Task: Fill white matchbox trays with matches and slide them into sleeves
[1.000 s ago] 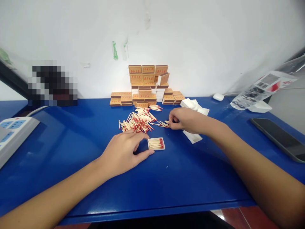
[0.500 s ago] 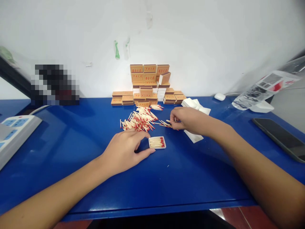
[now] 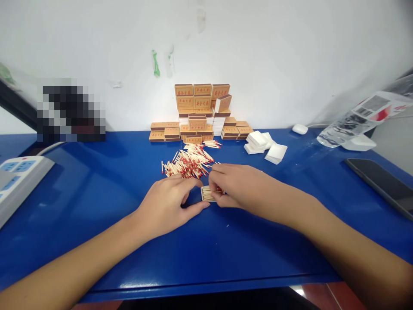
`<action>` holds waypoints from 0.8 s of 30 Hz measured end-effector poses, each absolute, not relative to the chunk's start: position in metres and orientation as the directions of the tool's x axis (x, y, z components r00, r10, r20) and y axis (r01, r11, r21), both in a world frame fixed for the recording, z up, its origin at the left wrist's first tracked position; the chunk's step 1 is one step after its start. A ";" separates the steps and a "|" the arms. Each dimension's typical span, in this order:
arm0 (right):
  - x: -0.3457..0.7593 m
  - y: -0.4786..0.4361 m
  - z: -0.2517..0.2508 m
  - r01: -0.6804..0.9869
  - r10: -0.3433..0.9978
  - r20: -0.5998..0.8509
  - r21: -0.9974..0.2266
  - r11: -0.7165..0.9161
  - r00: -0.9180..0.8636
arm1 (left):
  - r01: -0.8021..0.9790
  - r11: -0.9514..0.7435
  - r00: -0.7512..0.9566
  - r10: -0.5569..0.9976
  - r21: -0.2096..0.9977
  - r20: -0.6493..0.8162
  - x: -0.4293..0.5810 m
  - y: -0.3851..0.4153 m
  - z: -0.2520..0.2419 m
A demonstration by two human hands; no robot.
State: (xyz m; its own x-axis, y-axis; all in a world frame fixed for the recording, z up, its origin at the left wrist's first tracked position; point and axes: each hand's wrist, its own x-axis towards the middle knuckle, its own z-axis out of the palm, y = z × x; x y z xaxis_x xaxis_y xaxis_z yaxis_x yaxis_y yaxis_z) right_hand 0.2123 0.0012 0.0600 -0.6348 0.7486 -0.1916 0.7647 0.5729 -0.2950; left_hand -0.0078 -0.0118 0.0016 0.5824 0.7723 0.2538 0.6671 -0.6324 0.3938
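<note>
A small white matchbox tray [image 3: 202, 196] lies on the blue table, with red-tipped matches [image 3: 207, 194] lengthwise in it. The thumb and forefinger of my left hand [image 3: 169, 203] hold the tray at its left end. Directly over the right half of the tray is my right hand [image 3: 237, 184], its fingers pinched together on matches at the tray; its fingers cover most of the red tips. Just behind the tray spreads a loose heap of matches [image 3: 189, 162].
Orange matchboxes [image 3: 202, 102] are stacked against the wall, lower stacks on both sides. White trays [image 3: 257, 139] lie right of the heap. A phone [image 3: 380, 183], a clear bottle [image 3: 342, 129] and a white earbud case [image 3: 300, 128] are at right, a power strip [image 3: 27, 176] at left.
My right hand has moved left and nearer, from matches beside the heap to the tray, uncovering the white trays. My left hand keeps its hold on the tray.
</note>
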 end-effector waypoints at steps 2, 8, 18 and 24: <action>0.223 0.004 0.056 0.704 0.719 -0.110 -0.348 0.620 -0.687 | 0.671 -0.626 0.577 0.777 0.398 0.251 -0.008 -0.012 0.002; 0.255 0.015 0.049 0.647 0.714 0.049 -0.382 0.660 -0.699 | 0.674 -0.615 0.563 0.786 0.410 0.254 -0.008 -0.013 0.000; 0.266 0.023 0.041 0.678 0.700 -0.143 -0.439 0.590 -0.700 | 0.673 -0.612 0.563 0.788 0.415 0.249 -0.008 -0.011 0.000; 0.271 0.020 0.041 0.724 0.734 -0.184 -0.435 0.536 -0.654 | 0.664 -0.619 0.567 0.783 0.419 0.256 -0.007 -0.011 0.002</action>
State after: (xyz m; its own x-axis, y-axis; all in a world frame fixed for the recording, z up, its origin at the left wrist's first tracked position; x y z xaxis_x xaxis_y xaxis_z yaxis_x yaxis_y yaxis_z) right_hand 0.2712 0.0200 0.0405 -0.6541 0.7337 -0.1840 0.7235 0.5359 -0.4351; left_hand -0.0065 -0.0109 0.0018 0.5672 0.7827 0.2561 0.6645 -0.6187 0.4192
